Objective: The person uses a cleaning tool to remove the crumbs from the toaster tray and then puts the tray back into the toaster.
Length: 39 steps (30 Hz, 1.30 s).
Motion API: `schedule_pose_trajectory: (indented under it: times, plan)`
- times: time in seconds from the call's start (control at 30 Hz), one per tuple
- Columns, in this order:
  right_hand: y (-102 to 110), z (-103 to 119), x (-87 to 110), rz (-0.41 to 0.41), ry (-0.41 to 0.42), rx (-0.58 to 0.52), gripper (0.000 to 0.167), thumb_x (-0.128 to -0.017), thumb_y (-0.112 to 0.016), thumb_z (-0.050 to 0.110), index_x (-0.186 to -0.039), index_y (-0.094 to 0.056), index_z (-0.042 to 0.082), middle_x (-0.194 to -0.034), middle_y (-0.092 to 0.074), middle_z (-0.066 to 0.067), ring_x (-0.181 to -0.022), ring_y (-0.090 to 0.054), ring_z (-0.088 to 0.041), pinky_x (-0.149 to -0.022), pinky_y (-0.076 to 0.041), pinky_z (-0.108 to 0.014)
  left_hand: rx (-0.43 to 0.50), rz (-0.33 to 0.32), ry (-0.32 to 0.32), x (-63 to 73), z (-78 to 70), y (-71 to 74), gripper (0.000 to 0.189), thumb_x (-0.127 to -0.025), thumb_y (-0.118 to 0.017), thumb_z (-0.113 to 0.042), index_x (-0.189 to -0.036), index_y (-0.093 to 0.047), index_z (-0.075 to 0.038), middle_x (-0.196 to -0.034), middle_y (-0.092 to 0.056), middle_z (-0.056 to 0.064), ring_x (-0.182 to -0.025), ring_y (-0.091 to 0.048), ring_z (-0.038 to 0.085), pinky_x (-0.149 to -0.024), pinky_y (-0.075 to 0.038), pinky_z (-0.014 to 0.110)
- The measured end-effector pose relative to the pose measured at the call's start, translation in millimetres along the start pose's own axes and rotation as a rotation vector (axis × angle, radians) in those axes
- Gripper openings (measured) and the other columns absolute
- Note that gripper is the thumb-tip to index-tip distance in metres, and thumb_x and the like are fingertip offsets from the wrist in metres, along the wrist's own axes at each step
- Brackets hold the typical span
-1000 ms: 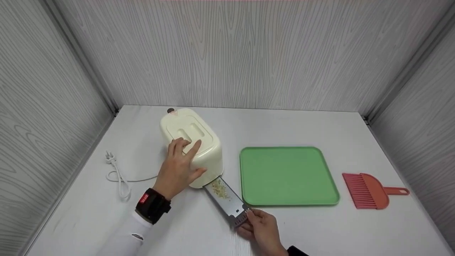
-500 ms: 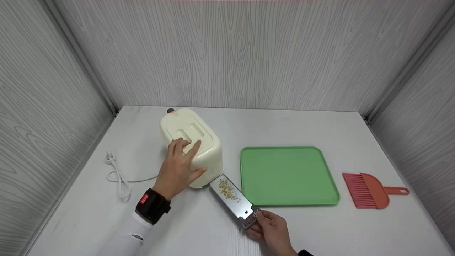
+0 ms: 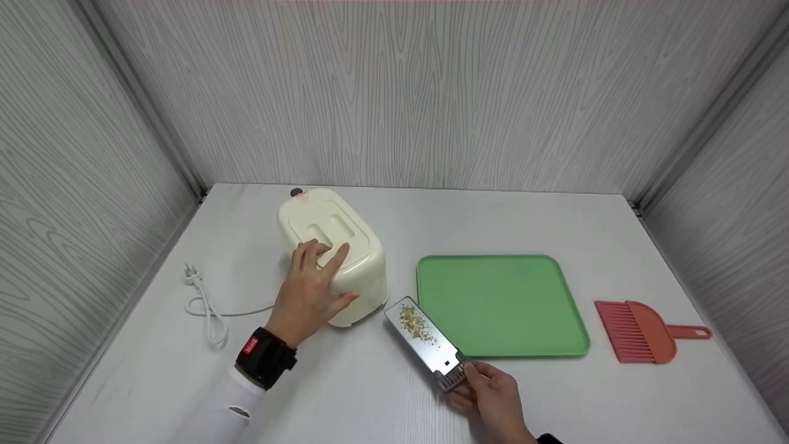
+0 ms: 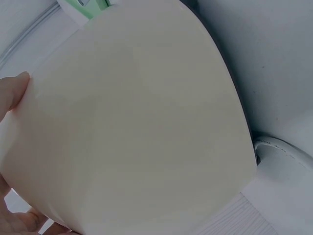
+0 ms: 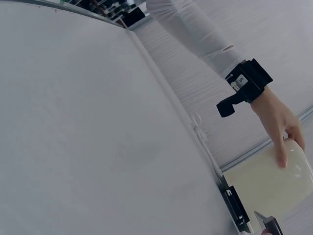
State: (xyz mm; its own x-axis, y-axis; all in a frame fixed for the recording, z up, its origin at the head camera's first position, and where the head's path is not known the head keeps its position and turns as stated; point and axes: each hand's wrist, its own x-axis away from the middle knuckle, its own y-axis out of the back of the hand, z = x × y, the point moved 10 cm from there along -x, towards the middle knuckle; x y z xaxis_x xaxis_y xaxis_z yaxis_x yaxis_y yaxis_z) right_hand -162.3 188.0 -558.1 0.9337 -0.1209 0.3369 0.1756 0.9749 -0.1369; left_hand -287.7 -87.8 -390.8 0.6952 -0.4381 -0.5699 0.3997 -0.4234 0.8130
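A cream toaster (image 3: 363, 280) with two slots stands at the table's left. My left hand (image 3: 305, 296) holds its near end, with the fingers on top and the thumb against the end wall. In the left wrist view the toaster's smooth side (image 4: 137, 117) fills most of the frame. My right hand (image 3: 496, 398) pinches the slotted end of a metal crumb tray (image 3: 425, 345) between thumb and fingers. Yellowish crumbs (image 3: 414, 322) lie toward its far end. The crumb tray is apart from the toaster, beside the green tray's near-left corner.
A green tray (image 3: 502, 305) lies right of the toaster. Farther right is a red hand brush (image 3: 641, 332) with its handle pointing right. The toaster's white cord and plug (image 3: 192, 275) lie on the left. Panelled walls (image 3: 400, 92) enclose the table at the back and sides.
My right hand has drawn the crumb tray fully out of the toaster and moved it to the right. The left hand and the toaster stay in place.
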Motion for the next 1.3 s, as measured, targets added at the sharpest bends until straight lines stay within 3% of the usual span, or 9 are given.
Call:
schedule_pose_trajectory:
  times: [0.23, 0.63, 0.93, 1.13, 1.3]
  plan:
    - [19, 13, -3.2, -0.077, 0.07, 0.04, 0.042, -0.109, -0.05, 0.007, -0.133, -0.042, -0.026, -0.106, -0.073, -0.03, -0.082, -0.078, -0.018, -0.072, -0.065, -0.031, -0.002, 0.002, -0.009, 0.3, -1.0, 0.6, 0.082, -0.078, -0.091, -0.04, -0.145, -0.057, -0.006, -0.126, -0.052, 0.027, -0.128, -0.046, 0.046, -0.111, -0.045, 0.053]
    - [47, 22, -10.4, -0.15, 0.045, -0.008, 0.043, -0.11, -0.048, 0.007, -0.14, -0.038, -0.022, -0.115, -0.07, -0.031, -0.088, -0.078, -0.02, -0.08, -0.064, -0.034, 0.015, -0.008, 0.005, 2.4, 0.5, 1.0, 0.082, -0.078, -0.091, -0.038, -0.145, -0.057, -0.005, -0.127, -0.052, 0.027, -0.129, -0.045, 0.048, -0.111, -0.046, 0.054]
    - [65, 22, -13.4, -0.192, 0.024, -0.022, 0.044, -0.11, -0.047, 0.007, -0.142, -0.036, -0.022, -0.111, -0.072, -0.025, -0.088, -0.077, -0.018, -0.082, -0.064, -0.034, 0.04, -0.007, 0.033, 0.8, -0.2, 1.2, 0.082, -0.077, -0.093, -0.032, -0.145, -0.057, -0.003, -0.128, -0.053, 0.027, -0.132, -0.044, 0.047, -0.109, -0.049, 0.054]
    - [74, 24, -14.9, -0.199, 0.029, 0.002, 0.048, -0.11, -0.048, 0.009, -0.143, -0.034, -0.023, -0.111, -0.073, -0.024, -0.087, -0.077, -0.016, -0.08, -0.064, -0.032, 0.05, -0.089, 0.015, 4.9, -7.3, 4.0, 0.078, -0.08, -0.091, -0.029, -0.143, -0.057, 0.002, -0.135, -0.055, 0.028, -0.137, -0.043, 0.049, -0.116, -0.042, 0.055]
    - [76, 22, -15.9, -0.19, 0.019, -0.009, 0.047, -0.11, -0.048, 0.008, -0.144, -0.035, -0.022, -0.111, -0.073, -0.023, -0.088, -0.077, -0.015, -0.082, -0.064, -0.033, 0.13, -0.188, 0.02, 15.3, -20.1, 9.1, 0.069, -0.084, -0.088, -0.024, -0.139, -0.059, 0.005, -0.142, -0.054, 0.029, -0.144, -0.038, 0.05, -0.121, -0.033, 0.057]
